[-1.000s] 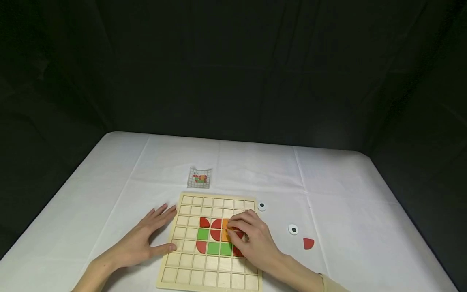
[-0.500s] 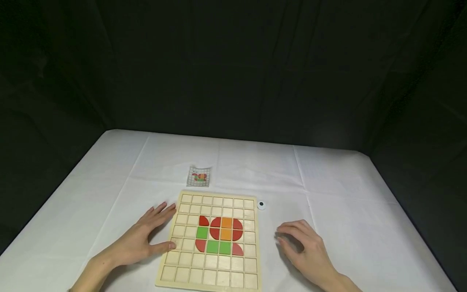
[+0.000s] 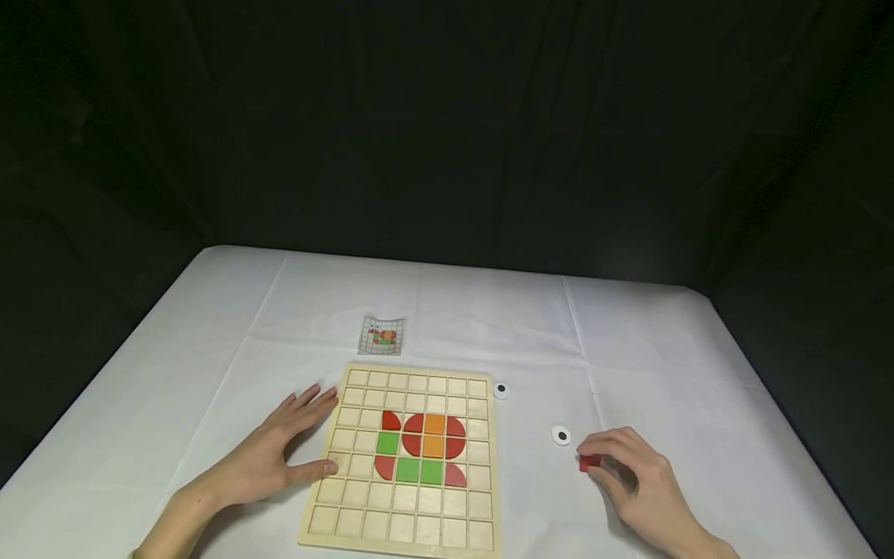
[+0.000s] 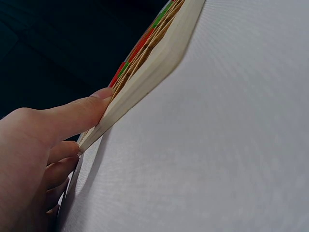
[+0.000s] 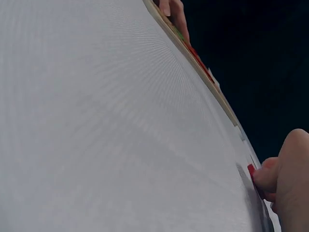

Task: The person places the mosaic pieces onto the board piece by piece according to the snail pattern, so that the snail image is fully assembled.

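My right hand (image 3: pixel 642 485) pinches a red quarter-circle tile (image 3: pixel 590 463) between thumb and fingers, to the right of the board. In the right wrist view the tile (image 5: pixel 251 170) is tipped on edge just over the cloth. My left hand (image 3: pixel 268 458) lies at the left edge of the wooden grid board (image 3: pixel 405 528), fingers spread and thumb on the rim. The left wrist view shows that thumb (image 4: pixel 79 116) resting on the board's top. Red quarter-circles, green squares (image 3: pixel 408 470) and orange squares (image 3: pixel 434 446) sit in the board's middle cells.
A white eye disc (image 3: pixel 561 435) lies left of my right hand. Another eye disc (image 3: pixel 500 390) touches or nearly touches the board's upper right corner. Behind the board lies a small pattern card (image 3: pixel 382 336). White cloth (image 3: pixel 482 310) covers the table; dark curtains surround it.
My right hand has left the board, moved right across the cloth and taken hold of the red quarter-circle tile, lifting or tipping it. My left hand stays in place.
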The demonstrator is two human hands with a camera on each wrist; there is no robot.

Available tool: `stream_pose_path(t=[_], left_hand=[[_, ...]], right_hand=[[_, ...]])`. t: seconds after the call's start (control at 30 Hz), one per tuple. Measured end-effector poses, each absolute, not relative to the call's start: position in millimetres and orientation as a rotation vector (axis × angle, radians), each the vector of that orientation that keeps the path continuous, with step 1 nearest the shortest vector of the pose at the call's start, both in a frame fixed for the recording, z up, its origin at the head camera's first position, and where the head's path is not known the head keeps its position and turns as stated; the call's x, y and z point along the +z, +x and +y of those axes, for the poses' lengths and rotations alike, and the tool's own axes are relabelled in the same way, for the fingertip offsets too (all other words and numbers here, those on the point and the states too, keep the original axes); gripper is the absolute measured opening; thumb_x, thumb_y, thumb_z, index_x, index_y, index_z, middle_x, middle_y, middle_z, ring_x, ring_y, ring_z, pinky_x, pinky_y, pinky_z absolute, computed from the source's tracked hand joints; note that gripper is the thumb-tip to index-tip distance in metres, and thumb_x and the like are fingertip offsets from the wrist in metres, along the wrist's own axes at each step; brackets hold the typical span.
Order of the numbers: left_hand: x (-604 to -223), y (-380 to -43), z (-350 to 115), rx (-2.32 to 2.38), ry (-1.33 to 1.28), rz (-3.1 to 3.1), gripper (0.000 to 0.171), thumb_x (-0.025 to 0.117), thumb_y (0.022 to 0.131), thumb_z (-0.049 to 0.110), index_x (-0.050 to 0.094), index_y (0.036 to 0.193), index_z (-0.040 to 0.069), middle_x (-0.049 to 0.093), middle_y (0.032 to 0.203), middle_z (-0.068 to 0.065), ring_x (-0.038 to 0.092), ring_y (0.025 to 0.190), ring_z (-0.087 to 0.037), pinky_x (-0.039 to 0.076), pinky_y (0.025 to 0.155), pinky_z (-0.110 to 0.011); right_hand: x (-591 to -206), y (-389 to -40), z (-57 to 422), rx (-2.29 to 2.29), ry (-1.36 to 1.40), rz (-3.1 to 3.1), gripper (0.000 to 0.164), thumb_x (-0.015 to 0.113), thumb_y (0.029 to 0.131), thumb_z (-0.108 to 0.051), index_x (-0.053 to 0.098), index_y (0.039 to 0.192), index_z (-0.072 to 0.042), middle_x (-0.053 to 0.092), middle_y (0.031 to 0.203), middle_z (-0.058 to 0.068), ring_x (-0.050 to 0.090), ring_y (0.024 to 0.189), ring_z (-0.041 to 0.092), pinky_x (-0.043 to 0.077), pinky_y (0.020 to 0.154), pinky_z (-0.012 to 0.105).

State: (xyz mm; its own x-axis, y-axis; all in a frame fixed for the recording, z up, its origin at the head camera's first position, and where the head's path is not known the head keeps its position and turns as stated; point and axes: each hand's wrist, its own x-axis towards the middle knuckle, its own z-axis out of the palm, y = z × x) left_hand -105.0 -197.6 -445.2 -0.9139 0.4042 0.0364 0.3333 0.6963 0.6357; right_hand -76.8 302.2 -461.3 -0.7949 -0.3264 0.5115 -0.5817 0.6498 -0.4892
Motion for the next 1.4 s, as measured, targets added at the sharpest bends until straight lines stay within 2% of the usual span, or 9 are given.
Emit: stream_pose_path(t=[0.07,0.23,0.3,0.47,0.53,0.73,1.07,1.23,1.4], left_hand=[[-445,-105,-197,1.019,0.619,2.798,0.089,0.078,0.080,0.055,0.043,0.152,0.016,0.034,0.161,0.006,0.017,0.154,-0.024,-0.002,0.123,-0.015],[-445,-106,-197,1.029,0.635,2.794,0.089,0.078,0.080,0.054,0.044,0.152,0.015,0.035,0.161,0.004,0.018,0.154,-0.025,-0.004,0.119,-0.008],[-445,-106,-197,1.034,0.633,2.789,0.089,0.078,0.080,0.055,0.044,0.152,0.016,0.035,0.161,0.004,0.018,0.154,-0.025,-0.001,0.124,-0.018],[-444,-105,-197,1.030,0.623,2.788,0.090,0.077,0.080,0.056,0.043,0.152,0.016,0.034,0.162,0.005,0.017,0.154,-0.024,0.001,0.126,-0.023],[-444,-105,-198,1.022,0.618,2.791,0.090,0.078,0.079,0.055,0.043,0.152,0.016,0.034,0.162,0.005,0.017,0.155,-0.023,-0.004,0.121,-0.012],[-445,-106,-198,1.017,0.617,2.798,0.090,0.079,0.079,0.055,0.043,0.152,0.016,0.034,0.162,0.006,0.017,0.155,-0.023,-0.003,0.122,-0.014],[-445,-106,-198,1.007,0.621,2.800,0.091,0.079,0.078,0.055,0.043,0.153,0.017,0.034,0.161,0.007,0.017,0.154,-0.022,-0.002,0.123,-0.016],[-445,-105,-198,1.012,0.595,2.793,0.091,0.079,0.078,0.055,0.043,0.153,0.017,0.033,0.162,0.007,0.017,0.155,-0.023,0.002,0.126,-0.025],[-447,-104,-198,1.029,0.579,2.789,0.091,0.079,0.078,0.055,0.043,0.152,0.017,0.034,0.161,0.007,0.017,0.155,-0.024,0.000,0.125,-0.020]], right_hand=[[-461,-78,301,0.933,0.721,-2.488,0.043,0.084,0.072,0.006,0.072,0.101,-0.024,0.066,0.105,-0.012,0.058,0.099,0.000,0.047,0.090,0.004],[-462,-79,295,0.926,0.727,-2.461,0.039,0.088,0.069,-0.001,0.072,0.094,-0.026,0.065,0.101,-0.012,0.059,0.097,0.000,0.046,0.090,0.003],[-463,-80,292,0.927,0.731,-2.441,0.039,0.090,0.068,-0.003,0.072,0.093,-0.027,0.065,0.100,-0.012,0.059,0.096,0.001,0.046,0.090,0.003],[-464,-82,283,0.935,0.746,-2.408,0.039,0.091,0.067,-0.005,0.071,0.092,-0.027,0.065,0.098,-0.012,0.060,0.096,0.001,0.045,0.090,0.003],[-466,-84,279,0.937,0.770,-2.379,0.041,0.092,0.065,-0.004,0.071,0.093,-0.026,0.066,0.098,-0.011,0.061,0.096,0.002,0.045,0.090,0.003],[-469,-91,262,0.974,0.901,-2.251,0.046,0.092,0.060,0.001,0.071,0.094,-0.021,0.067,0.098,-0.007,0.062,0.094,0.008,0.048,0.089,0.007],[-465,-95,223,1.015,0.965,-2.251,0.037,0.090,0.068,-0.007,0.070,0.096,-0.022,0.064,0.099,-0.011,0.060,0.093,0.005,0.048,0.087,0.008],[-463,-98,197,1.049,1.014,-2.268,0.029,0.088,0.075,-0.012,0.070,0.096,-0.021,0.064,0.099,-0.011,0.060,0.094,0.006,0.048,0.087,0.010],[-464,-107,171,1.056,1.054,-2.256,0.022,0.086,0.079,-0.016,0.070,0.094,-0.019,0.064,0.097,-0.010,0.056,0.085,0.007,0.047,0.070,0.010]])
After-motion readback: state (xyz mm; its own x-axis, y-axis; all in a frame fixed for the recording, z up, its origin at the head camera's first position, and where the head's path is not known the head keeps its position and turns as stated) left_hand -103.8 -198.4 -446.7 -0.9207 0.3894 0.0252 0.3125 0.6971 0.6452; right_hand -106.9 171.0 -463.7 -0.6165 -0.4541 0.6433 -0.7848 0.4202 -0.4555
